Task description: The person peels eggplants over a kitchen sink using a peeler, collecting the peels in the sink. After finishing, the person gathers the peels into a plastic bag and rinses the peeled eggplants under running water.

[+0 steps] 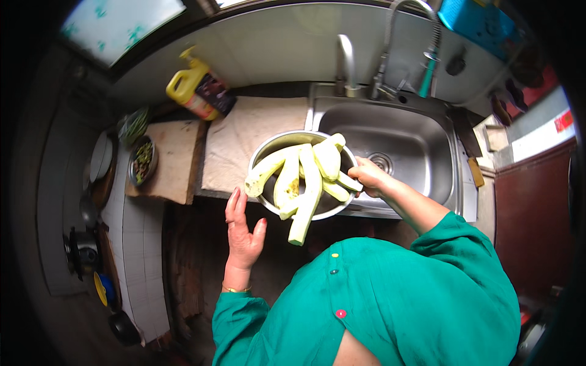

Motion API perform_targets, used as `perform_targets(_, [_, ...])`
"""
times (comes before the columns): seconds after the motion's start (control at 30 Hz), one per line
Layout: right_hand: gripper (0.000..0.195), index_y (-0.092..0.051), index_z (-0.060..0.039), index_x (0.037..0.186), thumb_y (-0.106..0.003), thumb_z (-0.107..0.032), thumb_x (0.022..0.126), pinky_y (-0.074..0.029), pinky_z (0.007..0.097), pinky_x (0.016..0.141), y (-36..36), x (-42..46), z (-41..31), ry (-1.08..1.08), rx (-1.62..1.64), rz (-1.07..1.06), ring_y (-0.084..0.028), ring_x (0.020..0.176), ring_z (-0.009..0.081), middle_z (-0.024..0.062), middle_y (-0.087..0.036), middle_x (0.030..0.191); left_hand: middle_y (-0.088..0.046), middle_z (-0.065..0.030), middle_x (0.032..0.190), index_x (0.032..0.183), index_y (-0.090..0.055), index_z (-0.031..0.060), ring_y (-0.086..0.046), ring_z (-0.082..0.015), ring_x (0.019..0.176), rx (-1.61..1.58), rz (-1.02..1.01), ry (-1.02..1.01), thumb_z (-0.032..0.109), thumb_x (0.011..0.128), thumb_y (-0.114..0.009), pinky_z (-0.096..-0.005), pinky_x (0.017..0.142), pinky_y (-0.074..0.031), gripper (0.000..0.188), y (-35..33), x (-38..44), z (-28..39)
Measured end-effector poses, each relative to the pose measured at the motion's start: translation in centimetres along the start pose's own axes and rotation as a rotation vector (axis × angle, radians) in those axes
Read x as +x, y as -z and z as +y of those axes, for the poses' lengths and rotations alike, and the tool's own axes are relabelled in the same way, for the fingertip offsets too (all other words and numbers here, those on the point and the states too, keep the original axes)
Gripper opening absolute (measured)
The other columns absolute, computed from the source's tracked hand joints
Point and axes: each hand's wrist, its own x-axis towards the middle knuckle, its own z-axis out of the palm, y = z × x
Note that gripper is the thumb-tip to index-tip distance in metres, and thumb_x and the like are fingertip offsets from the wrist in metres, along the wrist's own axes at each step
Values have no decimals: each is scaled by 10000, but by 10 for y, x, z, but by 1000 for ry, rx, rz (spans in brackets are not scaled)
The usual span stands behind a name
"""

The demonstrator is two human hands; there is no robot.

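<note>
My right hand grips the rim of a round stainless-steel basin on its right side. Several peeled pale-green vegetables, long and thick like gourds or squash, lie heaped in the basin, and some ends stick out over the rim. One long piece points down towards my green shirt. My left hand is raised at the basin's lower left with its fingers apart, holding nothing. Its fingertips are close to the cut end of a gourd; whether they touch is hard to tell. The basin hides part of the counter and the sink's left edge.
Behind the basin on the right is a stainless-steel sink with a tap and a spring-hose faucet. A yellow pump jug stands against the wall. Left, a thick wooden board carries a bowl of chopped food. A cleaver lies right of the sink.
</note>
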Motion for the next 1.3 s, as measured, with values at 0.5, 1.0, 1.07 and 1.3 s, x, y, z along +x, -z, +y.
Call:
perform_targets(0.5, [334,-611,-12,889,-525,-335,891,-483,220,374,184,-15,82,-691,659,-179,-572,451,158,343,-623,886,-516,-174,1193,1279,-472,46,-493,-325,1045,-18,-428,-193,277,921,-475,-411,947,-385,425,-223,157,42])
perform_targets(1.0, [260,-618,-3,936,-506,-228,869,-529,281,476,149,-35,69,-674,771,-488,-578,525,206,256,-649,860,-576,-124,941,1162,-576,61,-513,-288,965,175,-400,-32,276,911,-484,-384,903,-372,343,-184,191,125])
perform_targets(1.07, [247,-618,-2,933,-511,-211,858,-540,313,495,153,-40,54,-605,646,-348,-590,547,228,218,-659,855,-556,-131,968,1171,-571,49,-497,-290,983,145,-352,-57,335,955,-391,-377,918,-358,400,-173,181,128])
perform_targets(1.3, [390,-485,48,1119,-544,-103,764,-570,401,476,192,-33,1,192,47,-22,-660,669,264,157,-627,880,-473,-173,1308,1303,-445,-28,-461,-272,1208,-827,50,721,190,922,-505,-390,1039,-350,444,-197,119,113])
